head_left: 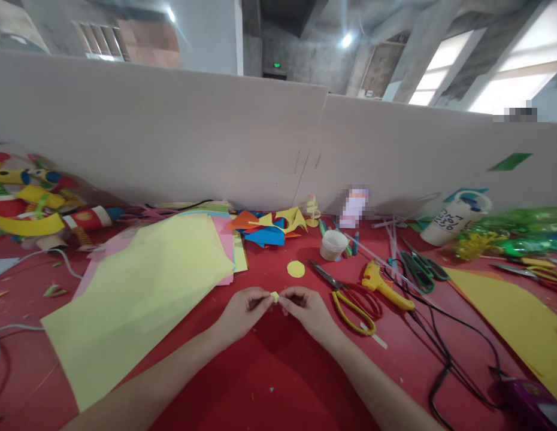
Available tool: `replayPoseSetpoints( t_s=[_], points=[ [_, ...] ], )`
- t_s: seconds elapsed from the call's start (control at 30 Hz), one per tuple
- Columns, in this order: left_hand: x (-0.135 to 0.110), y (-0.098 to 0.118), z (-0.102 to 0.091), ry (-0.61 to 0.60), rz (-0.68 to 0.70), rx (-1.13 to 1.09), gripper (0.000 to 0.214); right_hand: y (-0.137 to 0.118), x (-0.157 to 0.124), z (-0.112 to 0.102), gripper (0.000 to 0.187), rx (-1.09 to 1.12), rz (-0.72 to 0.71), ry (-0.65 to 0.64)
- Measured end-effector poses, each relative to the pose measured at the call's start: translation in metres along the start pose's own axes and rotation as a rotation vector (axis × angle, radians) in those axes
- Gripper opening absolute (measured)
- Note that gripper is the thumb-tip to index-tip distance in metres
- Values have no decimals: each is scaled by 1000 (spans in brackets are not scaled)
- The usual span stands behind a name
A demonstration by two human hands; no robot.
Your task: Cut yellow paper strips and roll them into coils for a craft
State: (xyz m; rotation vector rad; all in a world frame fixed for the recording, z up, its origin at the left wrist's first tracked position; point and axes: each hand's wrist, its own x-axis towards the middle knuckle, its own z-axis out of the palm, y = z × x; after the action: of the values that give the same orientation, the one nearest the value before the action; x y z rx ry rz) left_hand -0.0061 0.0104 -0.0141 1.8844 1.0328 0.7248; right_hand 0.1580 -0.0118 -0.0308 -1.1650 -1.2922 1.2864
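Head view: left hand [245, 311] and right hand [309, 310] pinch a small yellow piece [275, 297] between fingertips (probably for steadiness).
Scissors [336, 285]: near the right hand, presumably for reach.

From the person's head, the single wide view faces forward and down, close above the red surface [260, 365], reaching the pale partition [170, 131] behind.

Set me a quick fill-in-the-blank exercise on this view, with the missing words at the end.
The small piece between the left hand and right hand is coloured ____.
The scissors nearest the right hand have one yellow loop and one ____ loop.
The white tub stands to the ____ of the yellow disc.
Missing words: yellow; red; right.
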Motion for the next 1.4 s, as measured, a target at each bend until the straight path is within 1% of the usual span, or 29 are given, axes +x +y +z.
replayPoseSetpoints(
  t_s=[0.2,0.37,0.5,0.83,0.97,1.03,1.13,1.27,1.4],
  points=[
    [0,-2,-1,-27,38,24,31,-3,-2,0,16,-34,-24,-1],
    [-2,-2,-1,-55,42,7,30,-2,-3,0,11,-127,-49,52],
    [-3,-1,0,-63,65,-3,30,-1,-4,1,10,-171,-61,60],
    [-3,-2,1,-63,102,80,30,-2,-5,3,8,-285,-101,90],
    [-3,-1,0,-64,108,108,30,-1,-4,1,9,-259,-104,63],
    [-2,0,0,-49,94,126,28,0,-3,0,9,-212,-104,36],
    [-1,0,0,12,56,141,24,1,-3,0,11,-162,-109,12],
    [-1,-4,2,90,44,130,23,3,-3,1,10,-125,-115,4],
    [-1,-9,4,118,34,85,24,5,-4,2,8,-132,-134,9]
  ],
)
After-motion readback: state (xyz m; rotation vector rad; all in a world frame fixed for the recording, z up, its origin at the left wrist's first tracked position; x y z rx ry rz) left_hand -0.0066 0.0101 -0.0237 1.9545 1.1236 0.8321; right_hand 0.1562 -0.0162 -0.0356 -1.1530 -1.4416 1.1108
